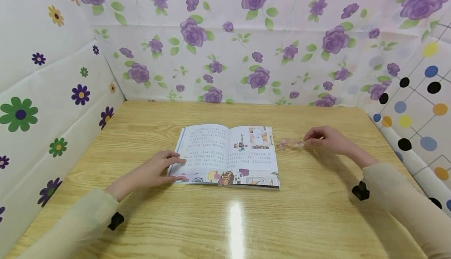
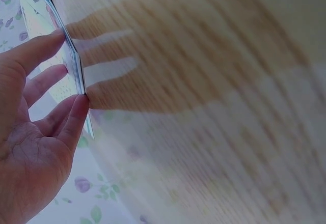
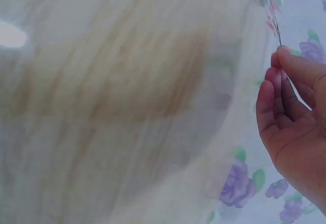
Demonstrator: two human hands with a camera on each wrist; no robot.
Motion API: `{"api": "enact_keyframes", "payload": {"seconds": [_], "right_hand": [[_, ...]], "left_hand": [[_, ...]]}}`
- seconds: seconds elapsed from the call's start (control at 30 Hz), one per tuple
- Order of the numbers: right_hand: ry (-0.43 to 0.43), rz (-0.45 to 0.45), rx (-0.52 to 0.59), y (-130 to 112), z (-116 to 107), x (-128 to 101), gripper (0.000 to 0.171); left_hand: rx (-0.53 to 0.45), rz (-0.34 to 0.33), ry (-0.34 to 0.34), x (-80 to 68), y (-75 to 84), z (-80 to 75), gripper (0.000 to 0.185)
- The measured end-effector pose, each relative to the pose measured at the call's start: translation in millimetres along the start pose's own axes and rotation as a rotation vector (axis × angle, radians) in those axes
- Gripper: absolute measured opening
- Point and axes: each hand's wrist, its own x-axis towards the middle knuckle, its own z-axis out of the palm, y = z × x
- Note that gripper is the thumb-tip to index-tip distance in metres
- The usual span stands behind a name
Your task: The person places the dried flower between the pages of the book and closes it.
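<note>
An open book (image 1: 208, 145) lies on the wooden table, its pages showing printed text and coloured pictures. My left hand (image 1: 151, 171) rests at its left side, with fingertips on the page and the thumb by the lower left corner. In the left wrist view the left hand (image 2: 43, 122) touches the book's edge (image 2: 76, 66) with fairly straight fingers. To the right of the book, my right hand (image 1: 329, 139) pinches one end of a thin, see-through bookmark with pink flower shapes (image 1: 287, 143). The right wrist view shows the right hand (image 3: 295, 102) holding the bookmark (image 3: 273, 20) between thumb and fingertips, nearly edge-on.
The wooden table (image 1: 197, 220) has a bright light reflection near its front. Behind it hangs a cloth with purple roses (image 1: 225, 47). A flower-patterned sheet (image 1: 53, 114) stands at the left, and a dotted one (image 1: 419, 106) at the right.
</note>
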Motion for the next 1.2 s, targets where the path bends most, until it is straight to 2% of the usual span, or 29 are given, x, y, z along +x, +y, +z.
{"api": "enact_keyframes", "payload": {"seconds": [0.23,0.53,0.93,1.2], "right_hand": [[0.060,-0.002,-0.046,-12.8,-7.9,4.2,0.017],[0.119,0.021,-0.016,-28.9,-9.8,13.2,0.025],[0.128,0.056,0.037,-56.4,-5.0,19.5,0.025],[0.106,0.078,0.064,-81.8,3.2,25.5,0.025]], "left_hand": [[-0.002,-0.004,0.005,-0.5,1.4,0.3,0.046],[-0.025,-0.036,-0.042,-1.0,1.3,-1.7,0.046],[-0.021,-0.018,-0.027,0.0,0.6,-0.5,0.045],[-0.035,-0.029,-0.021,0.2,3.9,-2.1,0.044]]}}
